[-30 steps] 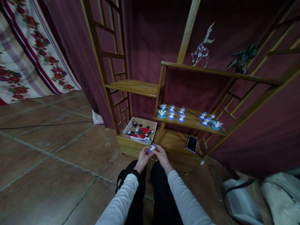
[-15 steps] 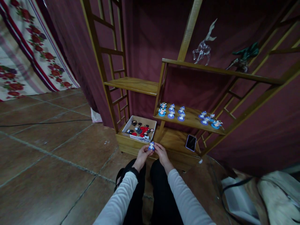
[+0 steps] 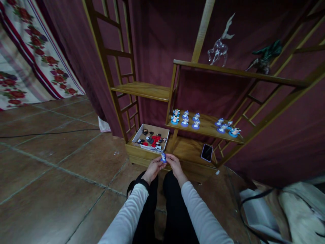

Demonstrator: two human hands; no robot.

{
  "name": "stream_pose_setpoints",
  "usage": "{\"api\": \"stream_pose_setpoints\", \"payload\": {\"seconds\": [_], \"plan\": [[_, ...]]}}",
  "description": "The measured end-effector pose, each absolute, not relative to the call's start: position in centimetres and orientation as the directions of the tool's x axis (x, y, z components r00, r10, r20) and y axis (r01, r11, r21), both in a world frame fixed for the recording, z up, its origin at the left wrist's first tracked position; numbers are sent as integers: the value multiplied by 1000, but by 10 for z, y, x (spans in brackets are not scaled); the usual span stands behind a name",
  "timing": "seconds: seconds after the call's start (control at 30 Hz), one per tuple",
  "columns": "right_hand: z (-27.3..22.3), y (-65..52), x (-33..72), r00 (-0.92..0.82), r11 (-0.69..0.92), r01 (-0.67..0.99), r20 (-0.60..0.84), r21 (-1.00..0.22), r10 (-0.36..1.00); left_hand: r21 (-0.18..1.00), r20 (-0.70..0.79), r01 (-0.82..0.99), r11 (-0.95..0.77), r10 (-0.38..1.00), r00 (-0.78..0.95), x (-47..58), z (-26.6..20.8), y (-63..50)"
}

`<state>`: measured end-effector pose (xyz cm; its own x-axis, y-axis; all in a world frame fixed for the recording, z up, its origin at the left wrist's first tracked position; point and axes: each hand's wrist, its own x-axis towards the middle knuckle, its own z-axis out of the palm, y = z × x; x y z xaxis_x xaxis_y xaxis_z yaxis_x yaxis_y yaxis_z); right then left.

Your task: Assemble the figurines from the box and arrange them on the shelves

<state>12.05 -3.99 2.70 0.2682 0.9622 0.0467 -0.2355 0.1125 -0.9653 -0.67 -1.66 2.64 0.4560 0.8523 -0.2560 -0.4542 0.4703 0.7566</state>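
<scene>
Between my two hands, in front of the low shelf, is a small purple-and-white figurine. My left hand is closed on its base from the left. From the right, the fingers of my right hand are pinched against the figurine's side. Just beyond the hands is a shallow cardboard box with several black and red figurines lying jumbled in it. On the middle shelf stand several similar purple and blue figurines in two groups, one at the left end and one at the right.
A phone lies on the bottom board at the right. On the upper shelf stand a clear glass horse and a dark green figure. A bare wooden shelf juts out above the box. Bags rest on the floor at right.
The figurine has turned between my fingers and now shows more of its side. Both hands stay in nearly the same place; the view has shifted slightly.
</scene>
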Motion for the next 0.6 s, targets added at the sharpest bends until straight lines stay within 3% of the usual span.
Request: {"api": "stream_pose_setpoints", "payload": {"seconds": [0.27,0.6], "plan": [[26,-42,125,251,122,-296,46,-947,967,728,-308,-450,517,833,459,-8,27,-13],[22,-38,127,308,103,-247,23,-964,951,816,-219,-449,363,914,341,-1,30,-20]]}}
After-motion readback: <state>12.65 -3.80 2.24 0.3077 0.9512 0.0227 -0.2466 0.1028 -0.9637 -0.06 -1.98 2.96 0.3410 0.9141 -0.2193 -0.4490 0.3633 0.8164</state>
